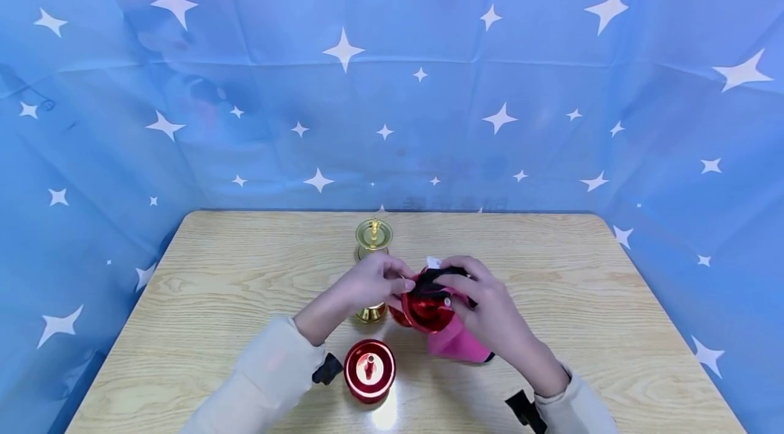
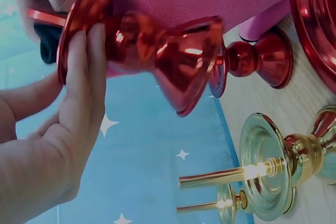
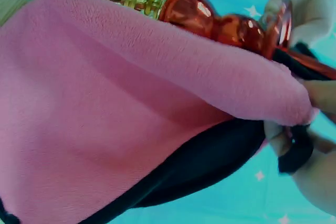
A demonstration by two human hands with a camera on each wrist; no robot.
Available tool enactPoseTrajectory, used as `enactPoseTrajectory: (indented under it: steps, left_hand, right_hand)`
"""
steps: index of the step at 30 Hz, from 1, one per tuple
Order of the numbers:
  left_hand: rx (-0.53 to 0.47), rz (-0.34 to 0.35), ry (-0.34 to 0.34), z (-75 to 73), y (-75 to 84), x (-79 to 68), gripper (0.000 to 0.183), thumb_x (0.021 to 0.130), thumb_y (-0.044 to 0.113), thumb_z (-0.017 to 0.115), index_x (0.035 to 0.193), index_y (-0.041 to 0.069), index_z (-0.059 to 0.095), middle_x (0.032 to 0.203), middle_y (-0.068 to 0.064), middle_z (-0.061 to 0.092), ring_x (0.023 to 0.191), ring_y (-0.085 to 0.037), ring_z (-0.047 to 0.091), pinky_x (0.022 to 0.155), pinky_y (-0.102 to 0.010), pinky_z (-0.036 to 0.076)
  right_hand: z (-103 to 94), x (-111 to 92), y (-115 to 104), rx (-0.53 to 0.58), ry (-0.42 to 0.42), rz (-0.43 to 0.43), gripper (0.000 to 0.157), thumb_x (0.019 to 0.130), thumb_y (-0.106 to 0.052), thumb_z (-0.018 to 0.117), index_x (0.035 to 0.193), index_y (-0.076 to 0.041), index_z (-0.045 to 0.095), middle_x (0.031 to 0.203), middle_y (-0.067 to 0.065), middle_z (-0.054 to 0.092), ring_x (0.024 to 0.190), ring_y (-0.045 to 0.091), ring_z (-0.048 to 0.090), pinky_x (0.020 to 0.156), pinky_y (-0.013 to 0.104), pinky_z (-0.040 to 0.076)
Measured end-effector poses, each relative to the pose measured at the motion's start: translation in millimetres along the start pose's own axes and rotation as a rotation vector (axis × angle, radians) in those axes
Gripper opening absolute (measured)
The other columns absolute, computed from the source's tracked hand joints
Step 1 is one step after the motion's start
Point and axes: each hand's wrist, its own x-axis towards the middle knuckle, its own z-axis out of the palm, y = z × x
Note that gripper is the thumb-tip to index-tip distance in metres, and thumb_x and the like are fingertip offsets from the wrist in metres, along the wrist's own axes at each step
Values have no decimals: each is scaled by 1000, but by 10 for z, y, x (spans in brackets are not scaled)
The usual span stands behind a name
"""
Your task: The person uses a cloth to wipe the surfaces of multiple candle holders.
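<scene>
My left hand (image 1: 375, 279) grips a shiny red metal candle holder (image 2: 134, 45) by the rim of its dish, fingers along the underside. The holder is tilted off the table, its flared foot towards the right in the left wrist view. My right hand (image 1: 484, 294) pinches a pink cloth (image 3: 131, 77) with black edging, bunched at the holder's dish and spike. The rest of the cloth hangs below that hand. In the right wrist view the cloth covers part of the holder, and some right fingertips are hidden behind its folds.
A red candle holder (image 1: 370, 371) stands near the front of the wooden table (image 1: 245, 271). A gold candle holder (image 1: 373, 233) is farther back, with another gold base (image 1: 371, 314) beneath my left wrist. Another small red holder (image 2: 257, 59) stands behind. A blue star-patterned curtain (image 1: 392, 94) surrounds the table.
</scene>
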Motion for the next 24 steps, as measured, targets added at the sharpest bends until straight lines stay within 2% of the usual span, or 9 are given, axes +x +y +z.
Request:
enactPoseTrajectory:
  steps: [4, 9, 14, 18, 24]
  left_hand:
    - [-97, -28, 83, -47, 16, -14, 12, 89, -6, 50, 99, -11, 54, 82, -13, 54, 66, -15, 60, 70, -32, 55]
    - [-156, -36, 119, -51, 42, -18, 11, 88, -8, 49, 99, -8, 49, 83, -11, 47, 72, -16, 58, 73, -30, 54]
    - [-188, -16, 55, -65, 15, -5, 16, 92, -2, 47, 106, -11, 47, 86, -14, 53, 73, -19, 61, 73, -31, 54]
    - [-135, -13, -26, -84, -5, 7, 18, 96, 4, 42, 105, -11, 49, 87, -17, 59, 69, -20, 63, 69, -35, 55]
    - [-1, 29, -159, -66, 16, 10, 14, 95, -1, 42, 94, -11, 53, 81, -15, 61, 64, -23, 64, 63, -37, 56]
  right_hand:
    - [-15, -31, -16, -30, 76, 83, 32, 58, 19, 72, 85, 1, 68, 95, 12, 59, 70, 16, 58, 52, 14, 45]
    - [42, -51, -60, -54, 156, 109, 30, 57, 16, 74, 83, 2, 68, 94, 14, 58, 67, 13, 53, 50, 11, 41]
    - [78, -69, -81, -50, 178, 127, 30, 56, 17, 74, 82, 3, 68, 94, 14, 58, 68, 12, 52, 51, 11, 40]
    - [63, -67, -80, -35, 153, 119, 33, 56, 19, 74, 83, 2, 69, 96, 12, 59, 77, 18, 59, 55, 16, 47]
    - [13, 4, -41, 14, 49, 2, 41, 56, 26, 64, 84, -4, 70, 100, 12, 58, 84, 24, 59, 62, 28, 54]
